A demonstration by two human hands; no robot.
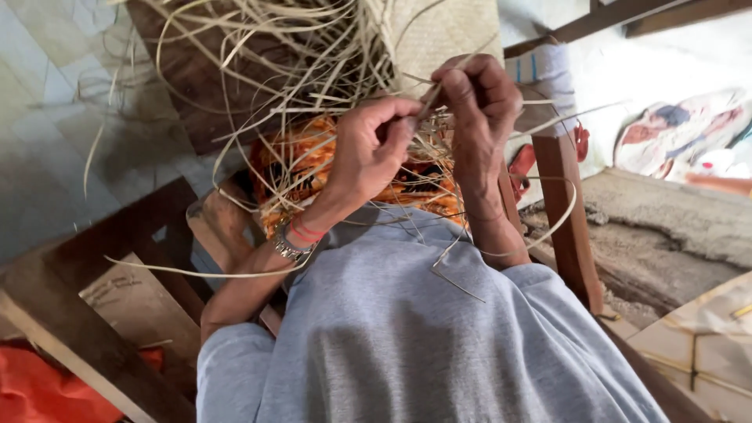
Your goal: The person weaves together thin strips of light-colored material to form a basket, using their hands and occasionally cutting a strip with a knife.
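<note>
My left hand (372,149), with a metal bracelet and red threads at the wrist, is closed on thin pale cane strips (313,70). Right beside it, my right hand (478,102) pinches a strip end; the fingertips of both hands meet at a short stiff piece (429,98). Loose strips fan out up and to the left from a finely woven pale panel (442,31) just above the hands. An orange patterned cloth (294,176) lies under the hands. My grey shirt (407,329) fills the lower middle of the view.
A dark wooden frame surrounds me, with a post (565,211) on the right and a beam (94,329) on the left. Cardboard (133,301) and orange fabric (39,392) lie lower left. A rough concrete slab (666,227) and tiles (705,337) are on the right.
</note>
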